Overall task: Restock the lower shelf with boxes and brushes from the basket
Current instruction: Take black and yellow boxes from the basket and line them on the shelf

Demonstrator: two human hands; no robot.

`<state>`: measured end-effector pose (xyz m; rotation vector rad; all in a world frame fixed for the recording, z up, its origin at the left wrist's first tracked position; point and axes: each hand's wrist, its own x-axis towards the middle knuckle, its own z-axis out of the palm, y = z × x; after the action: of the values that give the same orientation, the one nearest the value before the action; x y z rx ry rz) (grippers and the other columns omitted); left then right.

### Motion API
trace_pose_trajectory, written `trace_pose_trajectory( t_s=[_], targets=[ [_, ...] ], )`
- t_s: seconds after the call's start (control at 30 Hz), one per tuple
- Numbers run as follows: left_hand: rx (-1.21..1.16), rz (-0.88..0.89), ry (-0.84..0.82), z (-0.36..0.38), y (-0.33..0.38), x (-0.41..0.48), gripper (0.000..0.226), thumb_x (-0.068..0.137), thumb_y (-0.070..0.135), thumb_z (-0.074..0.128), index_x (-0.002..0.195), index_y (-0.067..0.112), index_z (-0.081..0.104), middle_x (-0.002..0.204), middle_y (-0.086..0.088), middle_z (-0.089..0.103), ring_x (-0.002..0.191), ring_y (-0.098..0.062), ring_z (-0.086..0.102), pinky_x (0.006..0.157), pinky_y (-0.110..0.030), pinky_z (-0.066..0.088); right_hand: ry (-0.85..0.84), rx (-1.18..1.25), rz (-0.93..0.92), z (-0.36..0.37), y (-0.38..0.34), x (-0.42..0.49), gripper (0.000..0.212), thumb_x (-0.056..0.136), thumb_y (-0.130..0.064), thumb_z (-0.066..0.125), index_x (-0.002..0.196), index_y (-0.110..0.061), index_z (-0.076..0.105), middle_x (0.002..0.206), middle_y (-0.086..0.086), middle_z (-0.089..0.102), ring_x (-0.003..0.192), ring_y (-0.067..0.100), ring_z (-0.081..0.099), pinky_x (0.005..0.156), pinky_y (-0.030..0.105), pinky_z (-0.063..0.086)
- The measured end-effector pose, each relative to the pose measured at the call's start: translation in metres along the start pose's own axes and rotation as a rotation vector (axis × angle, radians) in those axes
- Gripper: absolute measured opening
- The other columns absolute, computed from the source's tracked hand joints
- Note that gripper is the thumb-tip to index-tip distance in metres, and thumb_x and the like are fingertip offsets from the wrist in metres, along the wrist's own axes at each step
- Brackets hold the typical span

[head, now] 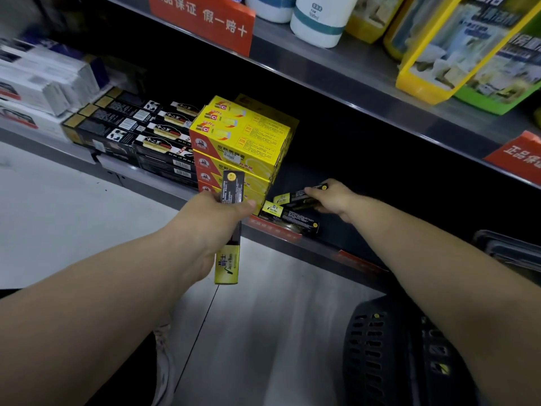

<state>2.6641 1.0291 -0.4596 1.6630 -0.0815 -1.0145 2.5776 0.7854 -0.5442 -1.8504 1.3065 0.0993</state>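
**Both arms extended: what could slip or topple**

Left forearm (102, 288) lay nearest the lens, reaching over the pale floor (73, 215) toward the lower shelf (319, 249). The basket (395, 347), dark and perforated, stood on the floor at lower right, under the right arm. Its contents could not be made out.

On the shelf, a stack of yellow boxes (243, 142) stood several high at the front edge, with a row of black boxes (140, 133) to its left. Right of the stack lay slim black-and-yellow boxes: a front box (289, 216) close to the lip, and a rear box (295, 197) askew behind it, seemingly resting partly on it.

The left hand (216, 212) was clamped round the middle of a spare slim box (232, 187), held upright. The box's top end sat just in front of the lower yellow boxes. The right hand (333, 197) was curled on the far end of the rear box, inside the shelf.

Risks, as judged:
1. The stack was tall and at the edge, and the spare box's top end was close to it. A careless forward push could shift or topple it.
2. If let go while askew, the rear box could slide and nudge the front box over the lip.
3. A mid-length grip on a long box invited pivoting or slipping.
4. The shelf interior was dark, so alignment would be hard to check.
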Motion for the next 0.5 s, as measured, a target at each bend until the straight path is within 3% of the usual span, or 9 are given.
trace_pose_trajectory(
  t_s=[0.1, 0.2, 0.27, 0.37, 0.43, 0.5],
  targets=[
    [-0.003, -0.011, -0.011, -0.002, 0.001, -0.001, 0.016, 0.083, 0.025, 0.07, 0.077, 0.021, 0.056, 0.086, -0.007, 0.062, 0.086, -0.024, 0.056, 0.08, -0.037, 0.044, -0.031, -0.285, -0.008, 0.003, 0.008, 0.005, 0.049, 0.09, -0.041, 0.057, 0.126, -0.009, 0.048, 0.12, 0.013, 0.054, 0.111, 0.028, 0.054, 0.089, 0.035, 0.047],
    [0.011, -0.013, -0.022, -0.002, 0.001, -0.001, 0.014, 0.084, 0.025, 0.069, 0.078, 0.021, 0.057, 0.083, -0.006, 0.061, 0.086, -0.025, 0.055, 0.081, -0.037, 0.044, -0.11, -0.454, -0.015, 0.007, 0.017, 0.006, 0.056, 0.089, -0.042, 0.058, 0.136, -0.015, 0.042, 0.137, 0.012, 0.047, 0.122, 0.028, 0.047, 0.094, 0.029, 0.038],
    [0.029, -0.011, -0.027, -0.002, 0.0, -0.001, 0.014, 0.084, 0.027, 0.069, 0.08, 0.022, 0.056, 0.087, -0.007, 0.062, 0.089, -0.026, 0.056, 0.084, -0.04, 0.044, -0.195, -0.561, -0.045, 0.011, 0.018, 0.005, 0.066, 0.087, -0.041, 0.062, 0.143, -0.02, 0.032, 0.142, 0.012, 0.04, 0.125, 0.03, 0.045, 0.1, 0.033, 0.038],
    [0.047, -0.011, -0.033, -0.001, -0.001, 0.0, 0.014, 0.083, 0.028, 0.069, 0.083, 0.024, 0.056, 0.095, -0.008, 0.064, 0.096, -0.028, 0.058, 0.092, -0.043, 0.045, -0.228, -0.778, -0.137, 0.017, 0.015, 0.001, 0.068, 0.09, -0.034, 0.06, 0.146, -0.024, 0.023, 0.141, 0.015, 0.037, 0.119, 0.032, 0.048, 0.094, 0.034, 0.042],
    [0.045, -0.011, -0.034, 0.0, 0.0, 0.001, 0.014, 0.083, 0.028, 0.069, 0.088, 0.023, 0.058, 0.097, -0.007, 0.064, 0.097, -0.027, 0.058, 0.087, -0.04, 0.046, -0.241, -0.864, -0.154, 0.019, 0.011, -0.003, 0.064, 0.094, -0.029, 0.053, 0.148, -0.023, 0.018, 0.143, 0.016, 0.034, 0.118, 0.033, 0.048, 0.092, 0.034, 0.043],
    [0.05, -0.013, -0.035, 0.002, 0.001, 0.001, 0.014, 0.082, 0.029, 0.07, 0.09, 0.023, 0.059, 0.094, -0.007, 0.065, 0.091, -0.026, 0.059, 0.078, -0.035, 0.046, -0.248, -0.939, -0.181, 0.016, 0.0, -0.012, 0.064, 0.096, -0.027, 0.05, 0.149, -0.021, 0.015, 0.149, 0.015, 0.026, 0.127, 0.035, 0.04, 0.099, 0.038, 0.039]
  ],
)
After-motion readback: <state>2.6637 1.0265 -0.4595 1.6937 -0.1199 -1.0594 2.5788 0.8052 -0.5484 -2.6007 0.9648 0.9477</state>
